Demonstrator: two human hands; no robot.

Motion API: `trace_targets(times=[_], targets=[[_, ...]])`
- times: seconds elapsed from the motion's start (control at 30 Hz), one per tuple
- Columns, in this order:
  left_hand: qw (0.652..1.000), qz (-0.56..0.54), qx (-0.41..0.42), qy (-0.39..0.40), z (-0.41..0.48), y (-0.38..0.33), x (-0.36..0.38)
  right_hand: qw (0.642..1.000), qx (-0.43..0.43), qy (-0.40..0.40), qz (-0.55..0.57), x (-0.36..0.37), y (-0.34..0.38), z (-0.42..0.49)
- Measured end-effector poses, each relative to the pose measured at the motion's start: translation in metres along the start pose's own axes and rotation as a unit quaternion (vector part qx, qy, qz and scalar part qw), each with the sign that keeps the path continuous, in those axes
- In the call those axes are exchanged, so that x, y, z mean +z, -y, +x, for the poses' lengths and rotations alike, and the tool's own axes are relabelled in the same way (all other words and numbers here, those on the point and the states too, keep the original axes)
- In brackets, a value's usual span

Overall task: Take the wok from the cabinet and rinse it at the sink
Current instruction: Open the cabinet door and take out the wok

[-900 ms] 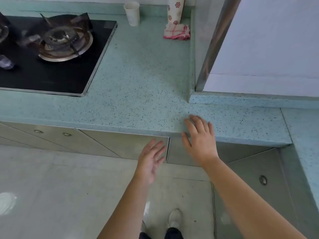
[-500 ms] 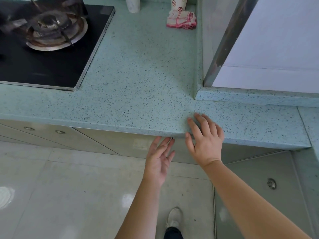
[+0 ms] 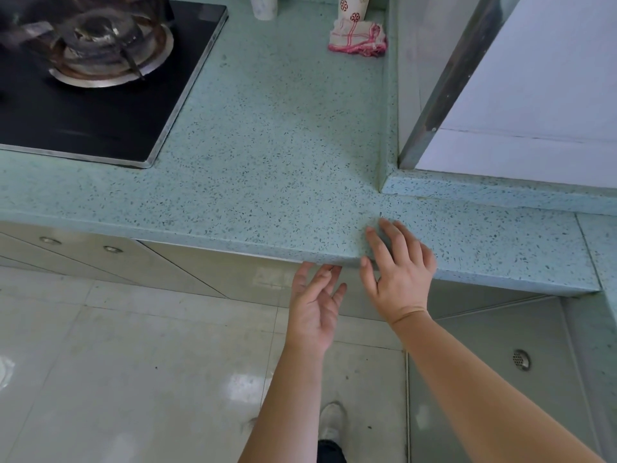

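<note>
Speckled green countertop (image 3: 267, 145): carries black gas hob (image 3: 100, 121) at left, white cup (image 3: 263, 6) and patterned cup (image 3: 354, 6) at back, pink-edged cloth (image 3: 357, 40) against the patterned cup, right hand (image 3: 399, 275) flat at front edge.

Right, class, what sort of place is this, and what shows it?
Most likely a home kitchen: a gas burner, a speckled countertop and cabinet doors beneath it.

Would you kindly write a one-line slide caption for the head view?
Right hand rests flat on the countertop edge; left hand, open, is at the cabinet door below.
</note>
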State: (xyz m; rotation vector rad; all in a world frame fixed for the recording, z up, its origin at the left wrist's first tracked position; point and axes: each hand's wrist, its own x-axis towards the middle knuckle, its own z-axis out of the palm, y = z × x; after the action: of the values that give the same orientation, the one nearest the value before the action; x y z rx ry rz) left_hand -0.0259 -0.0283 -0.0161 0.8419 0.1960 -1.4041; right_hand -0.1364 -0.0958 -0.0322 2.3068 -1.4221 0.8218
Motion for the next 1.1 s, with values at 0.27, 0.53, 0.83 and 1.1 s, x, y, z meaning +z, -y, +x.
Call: trace_targets(times=[0.27,0.53,0.83,1.1], targets=[[1.000,0.003,0.001,-0.001,-0.017,0.001,-0.017,0.999,0.000,0.041,0.008,-0.009,0.000,0.001],[0.999,0.043,-0.012,-0.014,-0.044,-0.002,-0.038,0.996,0.009,0.089,0.017,-0.016,0.001,0.002],[0.982,0.181,-0.006,-0.060,-0.077,-0.006,-0.066,0.985,0.031,0.156,0.061,-0.027,0.003,0.002],[0.961,0.262,0.008,-0.082,-0.098,-0.015,-0.080,0.975,0.051,0.201,0.073,-0.034,0.006,0.006]])
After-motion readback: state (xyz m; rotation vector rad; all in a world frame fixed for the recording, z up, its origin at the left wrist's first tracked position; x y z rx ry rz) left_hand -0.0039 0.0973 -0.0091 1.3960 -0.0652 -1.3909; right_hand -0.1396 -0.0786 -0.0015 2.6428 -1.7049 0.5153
